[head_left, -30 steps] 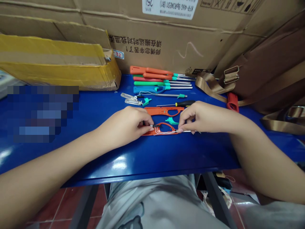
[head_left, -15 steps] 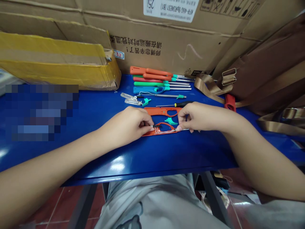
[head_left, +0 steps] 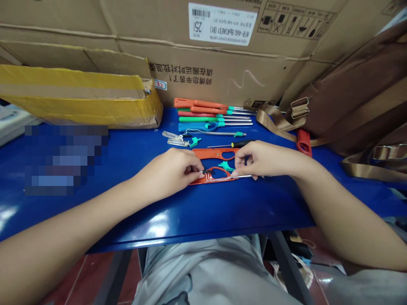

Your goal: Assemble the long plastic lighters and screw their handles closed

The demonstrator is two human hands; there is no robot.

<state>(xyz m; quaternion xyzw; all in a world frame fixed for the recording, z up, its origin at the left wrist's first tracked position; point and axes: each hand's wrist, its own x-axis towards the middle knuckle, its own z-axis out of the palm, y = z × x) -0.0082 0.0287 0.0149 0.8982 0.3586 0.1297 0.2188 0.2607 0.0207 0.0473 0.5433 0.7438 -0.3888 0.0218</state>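
Note:
My left hand is closed in a pinch on a small black part with white wires, at the left part of an orange lighter half-shell. Its fingertips hide most of the black part. My right hand pinches a thin metal tube where it meets the right end of that shell. Just behind lies a second orange half-shell, with a teal trigger piece between the two shells. A screwdriver rests behind my right hand.
Several assembled lighters lie in a row at the back. Before them are a metal tube with wires, clear fuel tanks and another teal trigger. Cardboard boxes stand behind; a brown bag is at right.
The camera view has tilted, so the scene sits slightly lower. My left fingertips have come down a little with the black part against the shell. My right hand keeps its pinch.

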